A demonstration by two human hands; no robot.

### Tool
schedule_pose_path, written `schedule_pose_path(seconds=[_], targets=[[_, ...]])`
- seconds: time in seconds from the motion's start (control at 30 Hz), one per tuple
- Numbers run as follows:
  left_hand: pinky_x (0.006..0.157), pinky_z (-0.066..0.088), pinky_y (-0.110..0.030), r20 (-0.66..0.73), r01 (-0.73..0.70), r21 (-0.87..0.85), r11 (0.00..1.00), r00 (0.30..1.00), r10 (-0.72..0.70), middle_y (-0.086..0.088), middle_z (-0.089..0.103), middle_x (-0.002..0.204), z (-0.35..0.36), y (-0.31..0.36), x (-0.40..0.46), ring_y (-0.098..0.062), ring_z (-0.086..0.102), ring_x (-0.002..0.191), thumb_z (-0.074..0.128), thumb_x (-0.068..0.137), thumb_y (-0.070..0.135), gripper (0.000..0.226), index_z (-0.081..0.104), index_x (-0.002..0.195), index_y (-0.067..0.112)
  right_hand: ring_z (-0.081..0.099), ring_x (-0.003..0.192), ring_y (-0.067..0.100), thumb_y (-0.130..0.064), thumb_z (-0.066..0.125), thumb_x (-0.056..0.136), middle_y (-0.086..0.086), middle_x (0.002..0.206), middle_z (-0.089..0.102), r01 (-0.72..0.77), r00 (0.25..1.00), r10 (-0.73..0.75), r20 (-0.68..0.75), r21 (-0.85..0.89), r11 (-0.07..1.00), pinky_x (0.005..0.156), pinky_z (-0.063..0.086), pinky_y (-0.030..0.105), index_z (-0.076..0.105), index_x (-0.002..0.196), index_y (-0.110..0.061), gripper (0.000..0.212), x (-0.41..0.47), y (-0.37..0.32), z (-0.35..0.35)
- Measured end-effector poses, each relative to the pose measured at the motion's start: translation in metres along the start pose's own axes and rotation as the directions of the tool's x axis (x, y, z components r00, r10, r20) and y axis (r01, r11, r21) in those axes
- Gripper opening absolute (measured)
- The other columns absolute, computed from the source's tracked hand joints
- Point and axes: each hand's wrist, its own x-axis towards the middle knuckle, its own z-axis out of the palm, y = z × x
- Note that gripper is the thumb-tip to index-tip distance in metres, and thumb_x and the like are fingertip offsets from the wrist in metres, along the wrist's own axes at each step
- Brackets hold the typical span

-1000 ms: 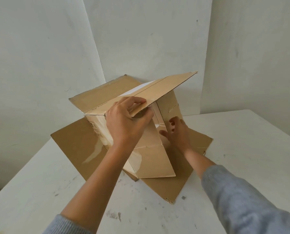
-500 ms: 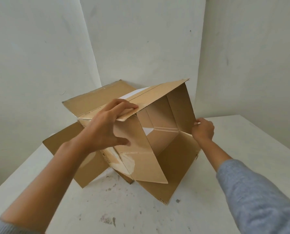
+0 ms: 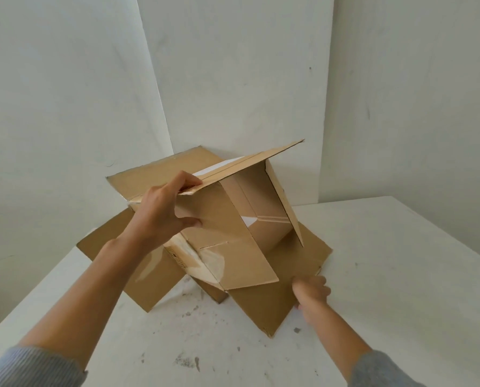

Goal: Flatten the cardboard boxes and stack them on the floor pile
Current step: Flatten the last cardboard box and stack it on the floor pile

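Observation:
A brown cardboard box (image 3: 233,233) lies on its side on the white table (image 3: 400,261), its open end facing me and its flaps spread out. My left hand (image 3: 163,208) grips the near corner of the upper flap, fingers on top and thumb underneath against the side panel. My right hand (image 3: 312,291) holds the near right edge of the bottom flap (image 3: 275,303) that lies flat on the table, with fingers curled over the edge. Shiny packing tape runs along the box's lower seams. The floor pile is out of view.
White walls stand close behind the table and meet in a corner behind the box. The tabletop is scuffed with dark marks near me. Its right edge runs off at the far right, and its left edge drops away at the lower left.
My right hand has come down from the right side flap to the near edge of the bottom flap. The left hand keeps its grip on the upper flap.

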Motion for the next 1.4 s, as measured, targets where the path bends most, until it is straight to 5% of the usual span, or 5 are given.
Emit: schedule_pose_path(seconds=[0.3, 0.5, 0.77, 1.07, 1.4], targets=[[0.057, 0.037, -0.006, -0.153, 0.077, -0.059, 0.995, 0.985, -0.085, 0.017, 0.052, 0.068, -0.021, 0.015, 0.008, -0.02, 0.048, 0.068, 0.088, 0.052, 0.007, 0.056, 0.057, 0.099, 0.013, 0.063, 0.086, 0.031, -0.002, 0.053, 0.087, 0.013, 0.091, 0.063, 0.097, 0.994, -0.105, -0.01, 0.461, 0.882, 0.08, 0.056, 0.038, 0.062, 0.082, -0.007, 0.012, -0.005, -0.032, -0.04], [0.071, 0.052, -0.037, -0.232, 0.141, -0.196, 0.97, 0.955, -0.186, -0.001, 0.066, 0.082, -0.027, 0.027, 0.022, -0.028, 0.061, 0.082, 0.088, 0.052, 0.013, 0.056, 0.059, 0.1, 0.014, 0.065, 0.074, 0.021, -0.008, 0.061, 0.089, 0.011, 0.097, 0.064, 0.138, 0.985, -0.17, -0.014, 0.65, 0.747, 0.083, 0.054, 0.032, 0.063, 0.106, -0.003, 0.018, 0.002, -0.08, -0.073], [0.057, 0.036, -0.013, -0.325, 0.065, -0.105, 0.992, 0.941, -0.096, 0.0, 0.054, 0.076, -0.025, 0.035, 0.026, -0.024, 0.049, 0.072, 0.076, 0.072, 0.017, 0.035, 0.048, 0.091, 0.006, 0.059, 0.102, 0.027, -0.014, 0.041, 0.099, 0.012, 0.105, 0.06, 0.042, 0.933, -0.317, 0.168, 0.826, 0.562, 0.093, 0.05, 0.034, 0.044, 0.132, -0.002, 0.036, -0.006, -0.109, -0.075], [0.051, 0.041, -0.023, -0.476, 0.012, -0.31, 0.951, 0.864, -0.166, 0.01, 0.049, 0.072, -0.013, 0.042, 0.028, -0.011, 0.046, 0.059, 0.059, 0.086, 0.01, 0.018, 0.043, 0.093, 0.014, 0.037, 0.135, 0.022, -0.013, 0.038, 0.099, -0.003, 0.148, 0.036, 0.368, 0.747, -0.577, 0.332, 0.517, 0.773, 0.109, 0.036, 0.037, 0.038, 0.141, -0.025, 0.044, -0.013, -0.132, -0.049], [0.069, 0.054, -0.033, -0.084, 0.171, -0.969, 0.176, 0.443, -0.893, 0.002, 0.054, 0.087, 0.039, 0.034, 0.043, -0.015, 0.057, 0.073, 0.053, 0.089, 0.013, 0.021, 0.036, 0.099, 0.02, 0.044, 0.128, 0.025, -0.012, 0.054, 0.089, 0.005, 0.143, 0.042, 0.776, 0.63, -0.749, 0.203, -0.206, 0.596, 0.103, 0.038, 0.034, 0.04, 0.14, -0.022, 0.054, -0.004, -0.164, -0.063]])
